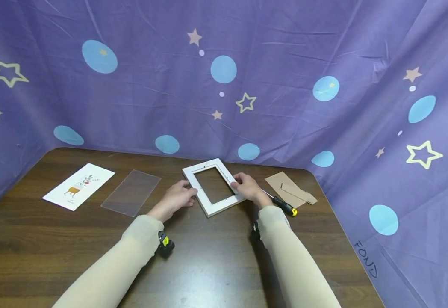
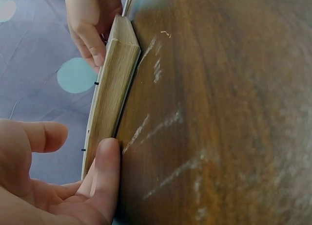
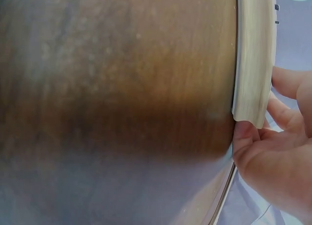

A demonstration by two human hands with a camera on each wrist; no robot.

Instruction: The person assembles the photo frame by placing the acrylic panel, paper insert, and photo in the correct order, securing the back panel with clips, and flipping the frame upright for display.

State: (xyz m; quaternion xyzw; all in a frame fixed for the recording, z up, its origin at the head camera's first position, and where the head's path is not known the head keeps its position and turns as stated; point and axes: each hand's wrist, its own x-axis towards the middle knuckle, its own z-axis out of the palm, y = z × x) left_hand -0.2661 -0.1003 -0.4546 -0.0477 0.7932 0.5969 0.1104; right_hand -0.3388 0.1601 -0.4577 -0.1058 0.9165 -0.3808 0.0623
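A white picture frame [image 1: 204, 194] lies flat on the table, with small dark tabs around its inner opening. My left hand [image 1: 178, 197] is at its left side; in the left wrist view fingertips [image 2: 106, 154] touch the frame's edge [image 2: 114, 79], while the thumb stands raised apart from it. Across from it, my right hand [image 1: 248, 188] pinches the right side, thumb on the upper face and fingers at the outer edge [image 3: 254, 59] in the right wrist view. Just right of that hand lies a black and yellow screwdriver [image 1: 284, 206], its shaft partly hidden.
A white card [image 1: 78, 187] with a printed animal lies at the left of the wooden table [image 1: 208, 265]. Beside it is a clear sheet [image 1: 131, 192]. A brown backing board [image 1: 281, 182] with a stand lies at the right. A purple curtain [image 1: 151, 85] encloses the back.
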